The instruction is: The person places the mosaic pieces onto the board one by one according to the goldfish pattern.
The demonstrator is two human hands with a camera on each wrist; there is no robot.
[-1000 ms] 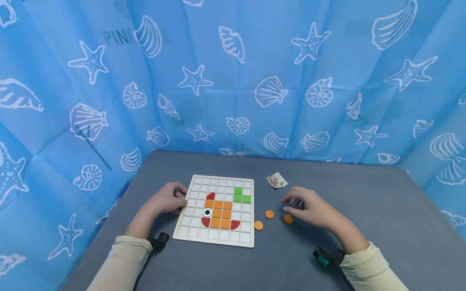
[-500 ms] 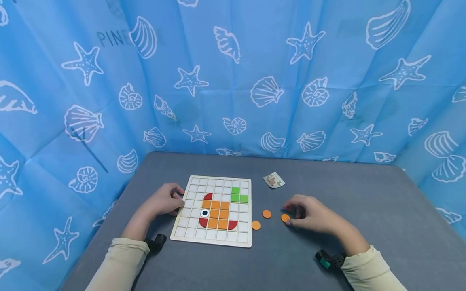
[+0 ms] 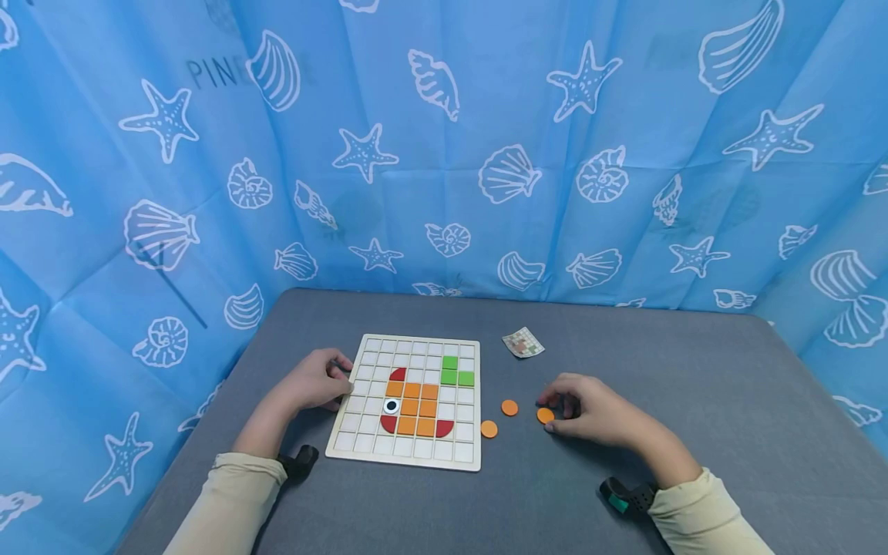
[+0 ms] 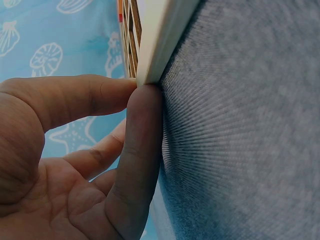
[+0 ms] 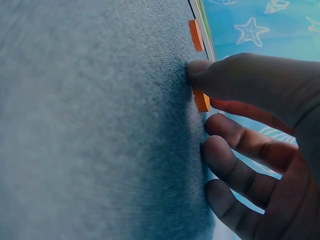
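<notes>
A fish of coloured tiles part-fills the grid board point(image 3: 409, 401); three orange discs wait on the grey counter point(image 3: 624, 354). The left hand point(image 3: 315, 381) steadies the board's edge, fingers relaxed; right hand point(image 3: 597, 412) fingertips touch the nearest disc point(image 3: 545, 415), not yet lifted.

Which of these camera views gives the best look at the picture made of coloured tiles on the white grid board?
The head view: the whole board lies face-up, showing orange, red and green tiles and an eye piece. The left wrist view catches only its edge where the left hand touches it. The right wrist view shows just a sliver.
</notes>
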